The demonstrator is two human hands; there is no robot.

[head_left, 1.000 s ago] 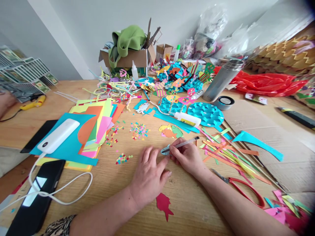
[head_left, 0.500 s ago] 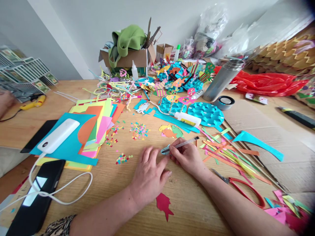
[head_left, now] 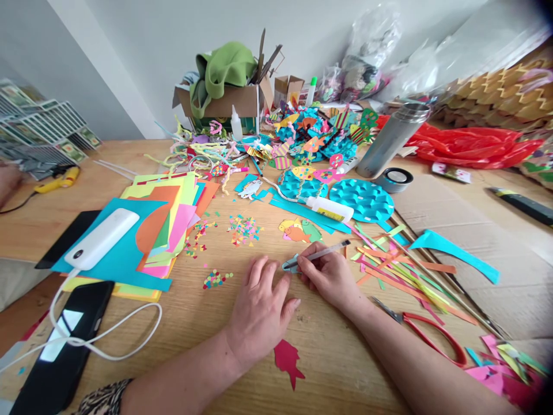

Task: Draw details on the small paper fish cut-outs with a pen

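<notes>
My right hand (head_left: 330, 278) is closed round a thin grey pen (head_left: 322, 253), its tip resting on a small light-blue paper fish (head_left: 290, 264) on the wooden table (head_left: 199, 311). My left hand (head_left: 260, 308) lies flat with fingers stretched out, fingertips pressing on the table beside that fish. A red paper fish (head_left: 287, 360) lies near my left wrist. Three finished paper fish (head_left: 298, 230), yellow, orange and green, sit just beyond the pen.
A stack of coloured paper (head_left: 164, 230) with a white power bank (head_left: 102, 238) lies left; a phone (head_left: 64, 346) nearer. Confetti bits (head_left: 244, 229), a glue bottle (head_left: 330, 209), paper strips (head_left: 397, 265), red scissors (head_left: 427, 337), a steel flask (head_left: 391, 140) and a cluttered box (head_left: 224, 101) surround the hands.
</notes>
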